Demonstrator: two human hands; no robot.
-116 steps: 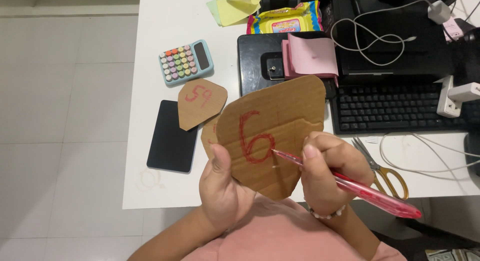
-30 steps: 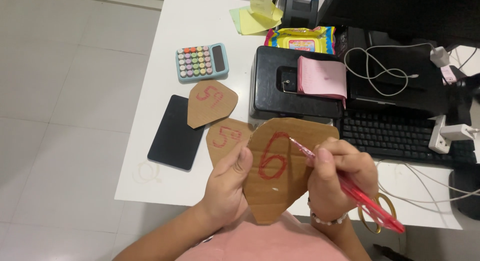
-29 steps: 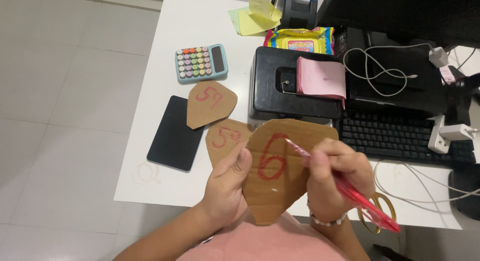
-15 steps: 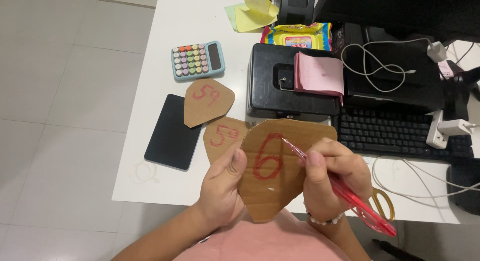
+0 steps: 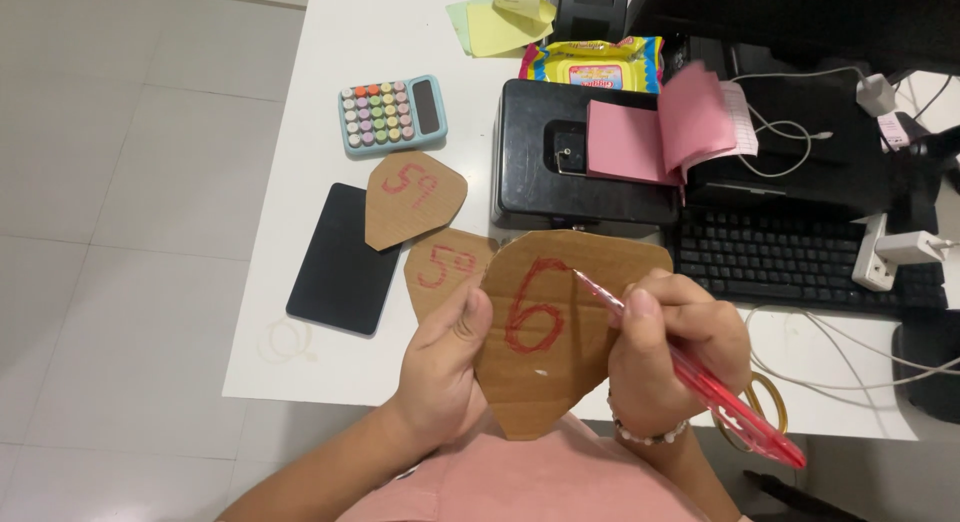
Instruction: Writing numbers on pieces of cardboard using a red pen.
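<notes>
My left hand grips the left edge of a large brown cardboard piece with a red numeral drawn on it. My right hand holds a red pen, its tip touching the cardboard just right of the numeral. A smaller cardboard piece with red marks lies on the white table just behind my left hand, partly hidden by the big piece. Another small marked piece rests farther back.
A black phone lies face down at the left. A pastel calculator, a black box with a pink notepad, a black keyboard, cables, yellow notes and scissors fill the back and right.
The pen tip has shifted slightly along the right side of the red numeral. The cardboard stays held in my left hand, and the view has drifted a little.
</notes>
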